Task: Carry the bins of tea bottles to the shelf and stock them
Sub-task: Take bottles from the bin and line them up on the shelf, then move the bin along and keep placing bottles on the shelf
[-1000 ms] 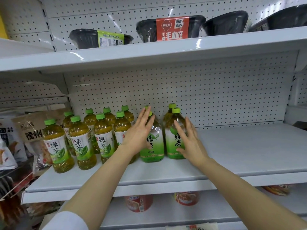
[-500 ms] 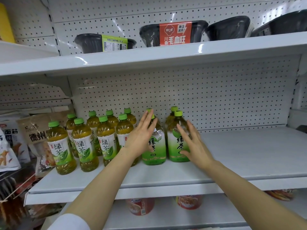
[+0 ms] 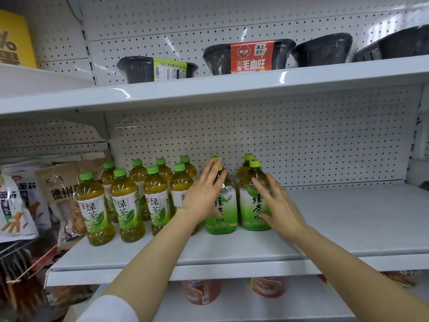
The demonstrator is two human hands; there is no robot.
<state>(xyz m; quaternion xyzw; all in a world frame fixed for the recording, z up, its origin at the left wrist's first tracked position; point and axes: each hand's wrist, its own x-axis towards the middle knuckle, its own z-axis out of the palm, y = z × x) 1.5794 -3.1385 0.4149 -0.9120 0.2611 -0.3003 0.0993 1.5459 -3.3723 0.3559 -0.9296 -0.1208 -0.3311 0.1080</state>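
Note:
Several green tea bottles with green caps stand in rows on the white middle shelf [image 3: 348, 228]. A slim bottle [image 3: 92, 205] is at the front left of the group. Two wider bottles stand on the right: one [image 3: 222, 210] partly behind my left hand, the other [image 3: 253, 201] beside it. My left hand [image 3: 204, 194] lies flat with straight fingers against the left wide bottle. My right hand [image 3: 276, 203] touches the right wide bottle's side with spread, straight fingers. No bin is in view.
Black food bowls [image 3: 250, 56] line the upper shelf. Snack bags [image 3: 27, 201] hang at the left. Red tins [image 3: 202, 291] stand on the shelf below. The middle shelf's right half is bare white surface.
The view has tilted down a little, so the shelf sits lower in frame. Both hands stay against the two wide bottles with little change.

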